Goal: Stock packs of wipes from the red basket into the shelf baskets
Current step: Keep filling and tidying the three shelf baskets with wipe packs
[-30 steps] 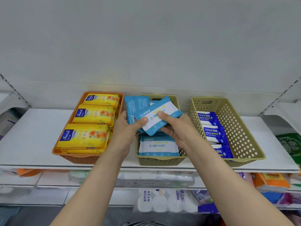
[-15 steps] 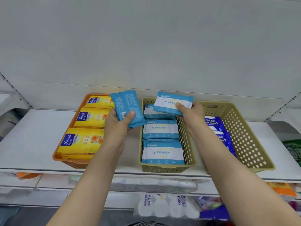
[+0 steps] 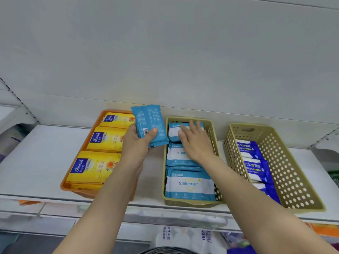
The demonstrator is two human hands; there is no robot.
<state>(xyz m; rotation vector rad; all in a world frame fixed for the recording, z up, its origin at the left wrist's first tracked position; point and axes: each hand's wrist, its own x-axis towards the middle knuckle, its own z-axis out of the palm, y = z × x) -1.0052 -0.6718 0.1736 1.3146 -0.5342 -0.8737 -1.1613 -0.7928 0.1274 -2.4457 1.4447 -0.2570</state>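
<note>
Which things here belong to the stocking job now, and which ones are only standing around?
In the job:
- left hand holding a blue wipes pack
- right hand flat on the rear pack
- middle beige basket

Standing around:
- orange basket of yellow packs
- right beige basket with dark blue packs

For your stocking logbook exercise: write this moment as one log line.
left hand: holds blue pack | right hand: flat on rear pack | middle basket: three packs showing
</note>
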